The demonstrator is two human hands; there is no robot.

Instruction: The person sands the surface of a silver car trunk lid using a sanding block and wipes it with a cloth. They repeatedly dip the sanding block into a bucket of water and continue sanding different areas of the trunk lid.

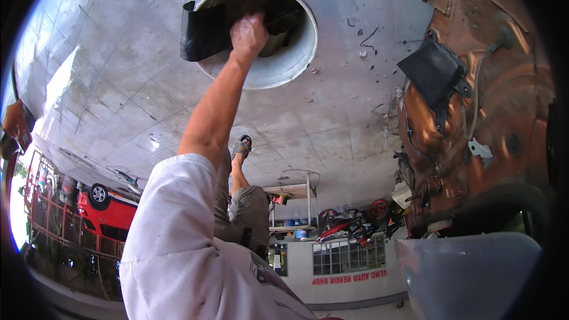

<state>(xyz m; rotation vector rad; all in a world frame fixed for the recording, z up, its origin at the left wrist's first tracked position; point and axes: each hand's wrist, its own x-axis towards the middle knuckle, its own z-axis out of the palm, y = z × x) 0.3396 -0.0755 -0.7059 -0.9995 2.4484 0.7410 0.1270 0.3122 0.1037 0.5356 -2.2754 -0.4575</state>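
Observation:
From the lower left my left arm reaches up into a round, pale bucket on the tiled floor. Inside its mouth my left hand is closed, knuckles up, with the fingertips hidden. A black, bent, sheet-like piece sticks out over the bucket's left rim and runs up against the hand. Whether the fingers grip this piece or something beneath cannot be made out. Dark, unclear contents lie in the shadow around the hand. My right hand does not show.
To the right stands a large copper-brown vehicle body part with a black plate and hanging wires. Small debris lies on the floor beside the bucket. My sandalled foot, a red car and a motorcycle appear below.

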